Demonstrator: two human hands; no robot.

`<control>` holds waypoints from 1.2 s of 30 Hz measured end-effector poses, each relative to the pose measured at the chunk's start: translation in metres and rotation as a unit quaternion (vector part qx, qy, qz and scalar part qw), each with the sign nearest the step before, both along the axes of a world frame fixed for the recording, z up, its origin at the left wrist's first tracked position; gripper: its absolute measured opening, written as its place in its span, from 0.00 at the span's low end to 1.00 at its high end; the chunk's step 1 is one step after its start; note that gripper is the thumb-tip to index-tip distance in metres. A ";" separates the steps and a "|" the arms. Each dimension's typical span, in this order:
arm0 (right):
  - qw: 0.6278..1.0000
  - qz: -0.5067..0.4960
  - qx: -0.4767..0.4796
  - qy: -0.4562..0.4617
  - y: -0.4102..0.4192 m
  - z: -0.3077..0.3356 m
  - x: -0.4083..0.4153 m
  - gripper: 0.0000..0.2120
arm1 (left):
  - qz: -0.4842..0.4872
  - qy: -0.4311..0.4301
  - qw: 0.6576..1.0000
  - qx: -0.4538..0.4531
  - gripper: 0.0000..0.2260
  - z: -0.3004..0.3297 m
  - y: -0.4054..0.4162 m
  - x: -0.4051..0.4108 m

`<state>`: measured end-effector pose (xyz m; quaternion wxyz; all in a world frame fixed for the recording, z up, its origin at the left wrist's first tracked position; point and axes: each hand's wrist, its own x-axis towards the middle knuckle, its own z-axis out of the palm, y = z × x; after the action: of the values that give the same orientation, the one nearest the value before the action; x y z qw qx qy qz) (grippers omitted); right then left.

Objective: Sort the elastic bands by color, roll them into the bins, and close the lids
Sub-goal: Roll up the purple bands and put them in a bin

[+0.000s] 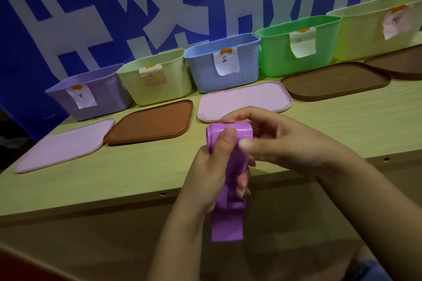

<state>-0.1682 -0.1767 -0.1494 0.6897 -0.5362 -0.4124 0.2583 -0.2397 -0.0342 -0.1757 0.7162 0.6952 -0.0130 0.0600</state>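
Note:
A purple elastic band is partly rolled at its top, and its loose tail hangs down past the table's front edge. My left hand grips the band below the roll, thumb pressed on the roll's front. My right hand pinches the roll from the right side with curled fingers. Behind them stand open bins with paper labels: a purple bin, a pale green bin, a blue bin, a green bin and a pale yellow bin.
Lids lie flat on the wooden table in front of the bins: a lilac lid, a brown lid, a pink lid, a brown lid and another brown lid at far right. A blue wall with white shapes stands behind.

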 end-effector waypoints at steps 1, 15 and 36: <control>0.998 0.038 0.015 0.057 -0.004 0.002 0.002 0.17 | -0.015 -0.010 1.000 -0.011 0.26 0.000 0.000 -0.002; 0.980 -0.056 -0.134 -0.135 -0.015 0.011 -0.014 0.14 | -0.096 -0.092 0.991 -0.021 0.22 -0.008 0.009 -0.003; 0.990 -0.134 0.007 -0.051 -0.009 0.032 -0.004 0.17 | -0.241 0.014 0.966 -0.094 0.10 0.018 0.014 0.005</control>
<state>-0.1723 -0.1859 -0.1173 0.6997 -0.5942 -0.3739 0.1330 -0.2344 -0.0199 -0.1577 0.7714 0.6021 -0.1651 -0.1232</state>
